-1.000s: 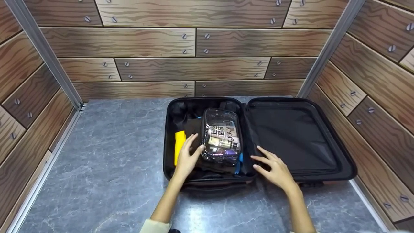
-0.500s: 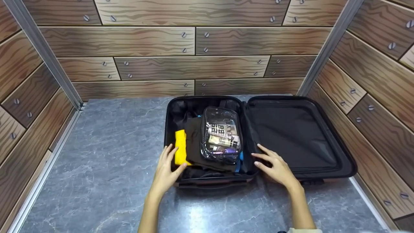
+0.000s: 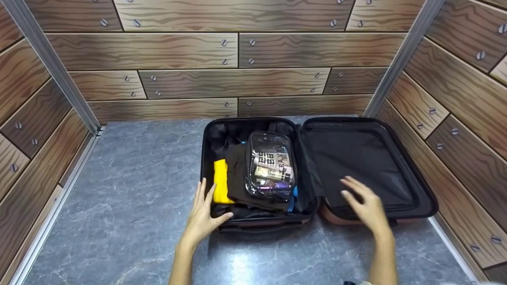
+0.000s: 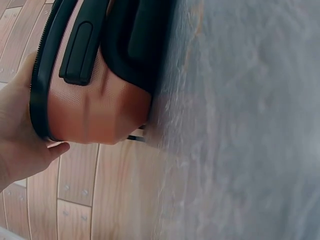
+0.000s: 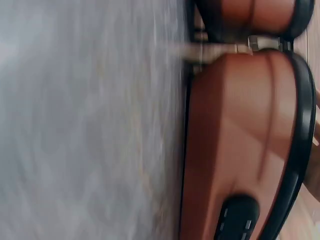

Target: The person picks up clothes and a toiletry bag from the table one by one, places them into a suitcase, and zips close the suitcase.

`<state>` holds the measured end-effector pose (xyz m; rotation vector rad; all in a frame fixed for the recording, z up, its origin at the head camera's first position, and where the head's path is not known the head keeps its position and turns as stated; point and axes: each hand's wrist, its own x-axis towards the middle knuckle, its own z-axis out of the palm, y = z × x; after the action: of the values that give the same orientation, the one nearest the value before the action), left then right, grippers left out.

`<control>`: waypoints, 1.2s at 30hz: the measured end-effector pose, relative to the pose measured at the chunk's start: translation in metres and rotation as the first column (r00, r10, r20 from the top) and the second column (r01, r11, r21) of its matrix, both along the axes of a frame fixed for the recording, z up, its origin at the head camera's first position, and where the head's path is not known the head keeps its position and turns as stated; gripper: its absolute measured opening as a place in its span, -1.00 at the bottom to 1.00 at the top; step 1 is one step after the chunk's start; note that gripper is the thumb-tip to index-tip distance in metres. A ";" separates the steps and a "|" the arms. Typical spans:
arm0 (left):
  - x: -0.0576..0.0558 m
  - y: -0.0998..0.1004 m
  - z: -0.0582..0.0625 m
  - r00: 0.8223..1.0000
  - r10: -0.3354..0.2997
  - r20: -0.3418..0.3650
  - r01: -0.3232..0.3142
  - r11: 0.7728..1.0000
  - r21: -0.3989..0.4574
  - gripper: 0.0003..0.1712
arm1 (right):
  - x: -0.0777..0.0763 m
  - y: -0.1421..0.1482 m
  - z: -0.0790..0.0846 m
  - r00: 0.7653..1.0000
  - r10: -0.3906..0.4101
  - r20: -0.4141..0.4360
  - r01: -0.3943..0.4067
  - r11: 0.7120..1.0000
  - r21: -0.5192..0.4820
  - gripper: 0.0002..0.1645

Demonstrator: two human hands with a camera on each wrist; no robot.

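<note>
Suitcase (image 3: 273, 219) lies on grey surface (image 3: 138, 190), lid (image 3: 366, 166) folded out right; shell (image 4: 95, 120) looks stiff, packed half (image 3: 222, 132) probably heavier than lid. Left hand (image 3: 201, 221) spreads its fingers against packed half's near-left corner (image 4: 40, 120); right hand (image 3: 368, 208), fingers loosely bent, holds nothing above lid. Lid's outer rim (image 3: 427, 196) seems the surest hold.

The left forearm (image 3: 183, 259) extends forward with a slight lean to the right; the left wrist (image 3: 188, 239) is nearly straight. The left hand (image 3: 202, 217) is at the front left corner of the suitcase (image 3: 265, 225), fingers straight and spread, thumb extended rightward along the front edge. The right forearm (image 3: 384, 257) extends forward; the right hand (image 3: 367, 206) angles leftward at the front edge of the lid (image 3: 364, 158), fingers extended, thumb separated, slightly blurred. Right-hand contact cannot be determined.
</note>
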<state>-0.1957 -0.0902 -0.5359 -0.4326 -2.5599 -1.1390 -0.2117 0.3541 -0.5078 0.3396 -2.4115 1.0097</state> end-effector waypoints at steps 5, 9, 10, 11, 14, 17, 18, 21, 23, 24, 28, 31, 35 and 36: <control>0.000 0.000 -0.003 0.999 0.015 -0.035 -0.015 1.000 0.006 0.03 | 0.008 0.037 0.000 0.963 -0.229 -0.143 0.229 0.973 -0.021 -0.65; 0.000 0.000 -0.002 1.000 0.012 -0.017 -0.012 1.000 0.020 0.02 | 0.017 0.060 0.000 0.891 -0.436 -0.126 0.428 0.900 -0.088 -0.68; 0.000 0.000 -0.002 1.000 0.011 -0.008 -0.011 1.000 0.023 0.02 | 0.019 0.065 -0.001 0.872 -0.479 -0.097 0.469 0.877 -0.108 -0.68; 0.000 0.000 -0.002 1.000 0.010 -0.001 -0.010 1.000 0.022 0.02 | 0.022 0.070 -0.002 0.854 -0.516 -0.063 0.507 0.853 -0.125 -0.66; 0.000 0.000 0.000 1.000 0.008 0.016 -0.008 1.000 0.021 0.02 | 0.027 0.082 -0.006 0.798 -0.600 0.056 0.600 0.781 -0.175 -0.58; -0.001 0.000 0.000 1.000 0.006 0.017 -0.007 1.000 0.018 0.01 | 0.029 0.091 -0.009 0.742 -0.648 0.173 0.669 0.699 -0.253 -0.51; -0.001 0.000 0.000 1.000 0.006 0.020 -0.006 1.000 0.018 0.01 | 0.030 0.093 -0.011 0.727 -0.653 0.214 0.686 0.668 -0.289 -0.49; -0.001 0.000 0.000 1.000 0.008 0.025 -0.009 1.000 0.016 0.01 | 0.030 0.098 -0.014 0.705 -0.634 0.318 0.705 0.579 -0.410 -0.45; -0.001 -0.001 0.000 1.000 0.008 0.026 -0.009 1.000 0.014 0.01 | 0.030 0.101 -0.017 0.713 -0.584 0.388 0.696 0.526 -0.489 -0.43; -0.001 -0.001 0.000 1.000 0.007 0.027 -0.008 1.000 0.014 0.01 | 0.030 0.102 -0.019 0.721 -0.558 0.412 0.688 0.501 -0.525 -0.41; -0.001 0.000 -0.001 1.000 0.001 0.025 -0.001 1.000 0.021 0.00 | 0.028 0.106 -0.024 0.752 -0.466 0.467 0.653 0.424 -0.628 -0.33; -0.001 0.000 -0.002 1.000 -0.001 0.024 0.000 1.000 0.029 -0.01 | 0.027 0.107 -0.027 0.765 -0.446 0.465 0.636 0.409 -0.654 -0.29; 0.000 0.000 -0.002 1.000 -0.001 0.022 0.001 0.999 0.036 -0.02 | 0.025 0.105 -0.030 0.784 -0.415 0.462 0.611 0.380 -0.695 -0.27; 0.000 0.000 -0.002 1.000 -0.002 0.022 0.001 0.999 0.039 -0.02 | 0.024 0.105 -0.030 0.788 -0.406 0.462 0.605 0.377 -0.701 -0.26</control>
<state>-0.1960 -0.0900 -0.5380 -0.4148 -2.5520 -1.1987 -0.1874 0.4592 -0.5377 -0.8717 -1.6629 1.7513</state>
